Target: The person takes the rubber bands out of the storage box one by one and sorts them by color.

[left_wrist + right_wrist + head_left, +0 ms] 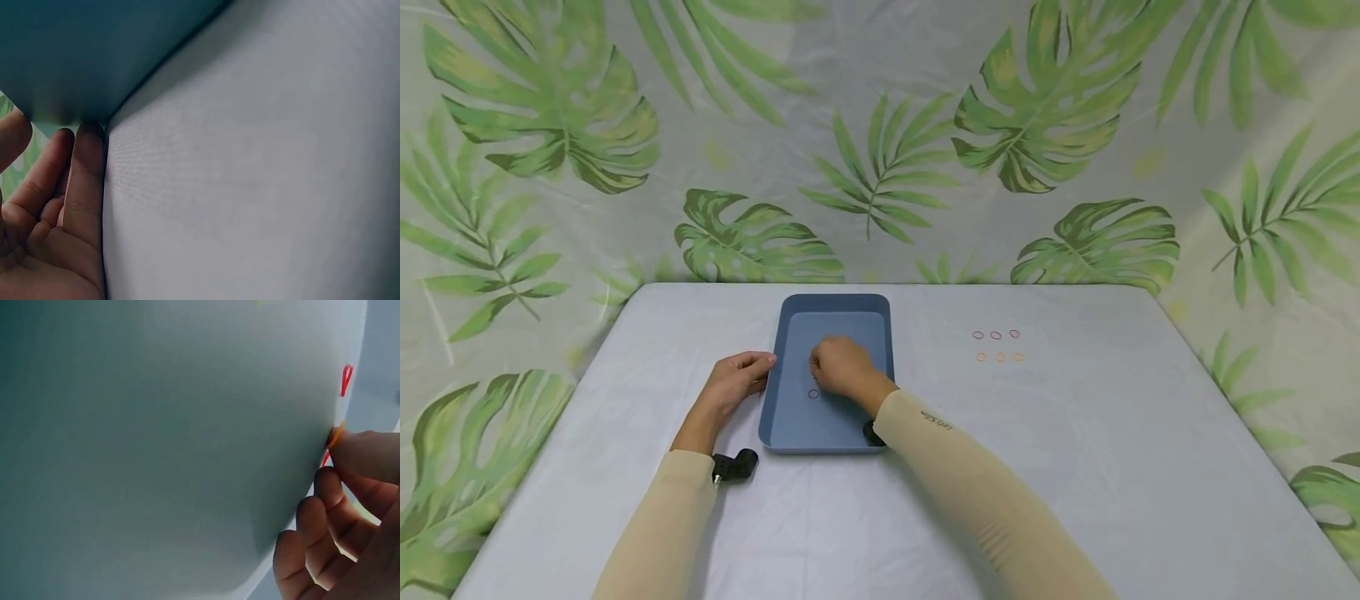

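Note:
A blue tray (827, 433) lies on the white table. Against its left wall rest the fingertips of my left hand (737, 383), and the left wrist view shows those fingers (84, 187) fairly straight at the tray's side. Inside the tray, my right hand (844, 367) is low over the bottom. Between its thumb and fingertips it pinches a small orange rubber band (337, 434). A red rubber band (347, 380) lies close by, and part of another red one shows behind the fingertips. From the head, a red rubber band (813, 394) shows in the tray near this hand.
Right of the tray, three red rubber bands (996, 336) form a row on the table (1075, 467). Three orange rubber bands (1000, 357) form a second row nearer me. A leaf-patterned cloth (880, 167) hangs behind the table.

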`<action>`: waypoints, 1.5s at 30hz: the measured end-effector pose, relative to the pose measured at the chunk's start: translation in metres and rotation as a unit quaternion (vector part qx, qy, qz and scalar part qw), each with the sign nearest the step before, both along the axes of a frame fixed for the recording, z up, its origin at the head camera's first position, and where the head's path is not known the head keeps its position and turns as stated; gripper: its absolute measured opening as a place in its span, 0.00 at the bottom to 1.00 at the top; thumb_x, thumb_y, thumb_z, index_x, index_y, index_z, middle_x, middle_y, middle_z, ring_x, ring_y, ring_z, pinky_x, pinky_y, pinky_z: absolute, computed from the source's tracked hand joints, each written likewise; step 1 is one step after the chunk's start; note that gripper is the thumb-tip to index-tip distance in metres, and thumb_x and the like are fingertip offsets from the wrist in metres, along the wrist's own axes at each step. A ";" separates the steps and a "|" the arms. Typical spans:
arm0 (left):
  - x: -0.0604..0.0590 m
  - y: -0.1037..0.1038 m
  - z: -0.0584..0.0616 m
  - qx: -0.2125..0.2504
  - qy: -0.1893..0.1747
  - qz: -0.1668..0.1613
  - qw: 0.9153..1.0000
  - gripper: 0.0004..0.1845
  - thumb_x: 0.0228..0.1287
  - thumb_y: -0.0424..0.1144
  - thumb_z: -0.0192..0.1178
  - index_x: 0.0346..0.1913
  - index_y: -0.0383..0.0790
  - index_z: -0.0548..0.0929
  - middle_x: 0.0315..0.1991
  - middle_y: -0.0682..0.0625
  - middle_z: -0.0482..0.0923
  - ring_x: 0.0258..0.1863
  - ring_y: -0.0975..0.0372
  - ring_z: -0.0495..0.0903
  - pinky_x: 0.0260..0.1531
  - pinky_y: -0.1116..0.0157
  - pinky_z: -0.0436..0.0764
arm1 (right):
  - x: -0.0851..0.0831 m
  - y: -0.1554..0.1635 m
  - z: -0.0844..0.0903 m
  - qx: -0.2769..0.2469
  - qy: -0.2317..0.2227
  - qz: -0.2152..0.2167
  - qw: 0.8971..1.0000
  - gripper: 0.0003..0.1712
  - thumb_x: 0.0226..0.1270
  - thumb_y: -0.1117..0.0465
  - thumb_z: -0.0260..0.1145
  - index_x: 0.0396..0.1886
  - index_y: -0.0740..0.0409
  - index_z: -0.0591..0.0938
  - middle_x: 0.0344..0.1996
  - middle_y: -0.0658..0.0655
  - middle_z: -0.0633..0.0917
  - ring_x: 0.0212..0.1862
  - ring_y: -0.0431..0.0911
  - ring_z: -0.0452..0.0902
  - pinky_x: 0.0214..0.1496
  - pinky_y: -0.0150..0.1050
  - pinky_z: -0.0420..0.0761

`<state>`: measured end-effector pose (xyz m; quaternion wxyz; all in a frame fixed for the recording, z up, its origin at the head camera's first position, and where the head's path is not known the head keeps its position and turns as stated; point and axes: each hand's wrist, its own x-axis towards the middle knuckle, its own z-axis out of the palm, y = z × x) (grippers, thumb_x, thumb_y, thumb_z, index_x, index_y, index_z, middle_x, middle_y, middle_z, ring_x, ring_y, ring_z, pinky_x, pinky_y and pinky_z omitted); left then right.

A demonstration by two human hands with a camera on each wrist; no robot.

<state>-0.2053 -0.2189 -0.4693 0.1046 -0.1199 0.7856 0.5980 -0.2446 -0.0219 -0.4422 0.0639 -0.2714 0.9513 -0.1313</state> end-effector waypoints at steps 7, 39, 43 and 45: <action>-0.001 0.001 -0.002 -0.002 -0.002 0.001 1.000 0.26 0.74 0.48 0.56 0.64 0.32 0.76 0.67 0.38 0.73 0.64 0.56 0.75 0.62 0.64 0.80 | -0.006 0.007 0.003 -0.063 -0.064 0.011 0.996 0.12 0.73 0.61 0.58 0.31 0.56 0.85 0.33 0.53 0.85 0.30 0.42 0.72 0.29 0.31 0.70; -0.002 0.001 -0.001 0.006 -0.011 0.010 1.000 0.25 0.74 0.46 0.56 0.64 0.33 0.76 0.68 0.38 0.73 0.65 0.54 0.74 0.66 0.60 0.77 | -0.030 0.096 0.060 -0.200 -0.117 0.021 0.973 0.07 0.75 0.58 0.59 0.42 0.54 0.82 0.46 0.55 0.85 0.44 0.48 0.80 0.44 0.38 0.78; -0.002 0.001 -0.001 0.004 -0.012 0.010 1.000 0.25 0.74 0.47 0.56 0.64 0.33 0.76 0.67 0.38 0.73 0.63 0.57 0.75 0.65 0.61 0.78 | -0.033 0.120 0.061 -0.208 -0.122 0.008 0.970 0.09 0.76 0.58 0.59 0.44 0.58 0.82 0.46 0.57 0.85 0.47 0.54 0.81 0.46 0.41 0.78; -0.002 0.002 0.000 0.002 -0.010 0.011 1.000 0.25 0.74 0.47 0.56 0.64 0.33 0.76 0.67 0.38 0.73 0.63 0.57 0.76 0.64 0.61 0.78 | -0.035 0.132 0.061 -0.208 -0.117 0.001 0.971 0.10 0.76 0.58 0.59 0.45 0.59 0.82 0.46 0.57 0.85 0.48 0.55 0.81 0.46 0.42 0.79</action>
